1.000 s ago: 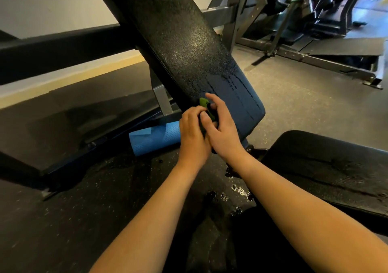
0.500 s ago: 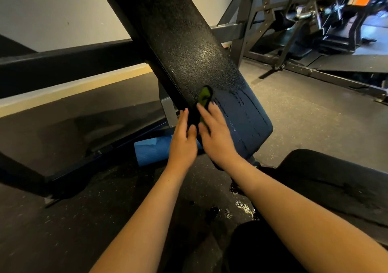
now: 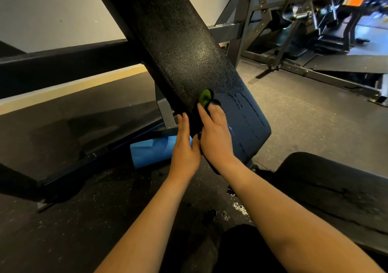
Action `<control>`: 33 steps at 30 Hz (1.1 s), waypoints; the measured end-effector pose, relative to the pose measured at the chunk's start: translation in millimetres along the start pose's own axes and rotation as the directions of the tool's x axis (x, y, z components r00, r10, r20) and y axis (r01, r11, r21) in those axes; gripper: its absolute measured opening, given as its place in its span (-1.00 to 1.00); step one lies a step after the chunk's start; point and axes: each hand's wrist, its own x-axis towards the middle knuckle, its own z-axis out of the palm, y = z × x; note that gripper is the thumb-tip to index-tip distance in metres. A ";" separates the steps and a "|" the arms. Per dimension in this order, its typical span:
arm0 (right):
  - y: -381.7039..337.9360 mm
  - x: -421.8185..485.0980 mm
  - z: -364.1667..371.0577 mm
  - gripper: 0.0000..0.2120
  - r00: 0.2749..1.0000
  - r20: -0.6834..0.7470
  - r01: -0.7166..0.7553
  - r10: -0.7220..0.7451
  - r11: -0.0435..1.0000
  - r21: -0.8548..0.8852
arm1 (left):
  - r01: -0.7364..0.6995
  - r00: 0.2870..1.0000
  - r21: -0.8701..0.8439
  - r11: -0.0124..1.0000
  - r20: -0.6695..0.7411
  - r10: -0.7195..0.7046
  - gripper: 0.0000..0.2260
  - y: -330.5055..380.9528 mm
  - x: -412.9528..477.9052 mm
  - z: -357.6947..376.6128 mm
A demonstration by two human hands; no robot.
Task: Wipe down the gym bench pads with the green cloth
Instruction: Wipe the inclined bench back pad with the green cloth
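Both hands pressing green cloth on back pad, blue roll beneath

Both forearms bare, extended forward and converging. Left hand: fingers straight, together, pointing up, thumb touching the right hand. Right hand: palm down, fingers extended flat, pressing forward. Wrists roughly level, hands side by side.

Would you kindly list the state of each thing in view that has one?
Back pad: tilted, wet streaks on its lower end.
Green cloth: bunched, pressed against the back pad.
Right hand: fingers straight, presses the cloth.
Left hand: fingers straight, at the pad's edge.
Seat pad: flat, streaked.
Blue roll: lying on the floor.
Floor: wet spots.
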 end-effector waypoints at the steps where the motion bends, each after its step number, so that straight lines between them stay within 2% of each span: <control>1: 6.9 -11.4 -3.9 -0.47 0.999 -0.007 -0.039 0.039 0.999 0.001 | 0.008 1.000 -0.011 1.000 -0.004 -0.008 -0.37 2.3 0.3 0.9; 4: 16.4 -36.8 -9.7 -0.48 0.991 -0.015 -0.132 0.133 0.991 0.033 | 0.024 0.999 -0.010 1.000 0.023 -0.024 -0.35 4.6 0.0 -1.5; 8: 0.7 -19.2 -12.5 -0.49 0.980 -0.001 -0.199 0.201 0.971 0.133 | 0.000 0.999 -0.001 1.000 0.036 0.000 -0.31 3.6 -1.3 -2.2; 12: -18.2 27.4 -9.9 -0.56 0.997 0.025 -0.080 0.077 0.976 0.204 | 0.012 0.999 0.007 1.000 0.030 -0.012 -0.29 6.6 -2.8 1.5; 17: -4.4 12.0 -4.7 -0.57 0.997 0.077 0.008 -0.017 0.993 0.119 | 0.073 0.997 -0.078 0.994 0.007 -0.073 -0.30 9.8 -4.3 3.5; 23: 25.1 -72.2 -17.7 -0.50 0.985 -0.010 -0.171 0.171 0.985 -0.001 | 0.082 0.996 -0.105 0.991 -0.010 -0.083 -0.33 9.4 -3.9 3.2; 27: 13.8 -45.0 -15.8 -0.48 0.959 -0.021 -0.281 0.282 0.959 0.028 | 0.085 0.996 -0.081 0.993 -0.015 -0.086 -0.32 11.1 -3.1 2.8; 29: -5.6 -10.8 -15.6 -0.47 0.969 -0.007 -0.244 0.246 0.966 0.079 | 0.103 0.994 -0.100 0.990 -0.013 -0.104 -0.30 11.4 -1.2 1.8; 33: -38.1 45.4 -15.6 -0.52 0.993 0.062 -0.110 0.096 0.948 0.298 | 0.132 0.991 -0.117 0.984 0.001 -0.133 -0.27 10.6 -0.9 -2.1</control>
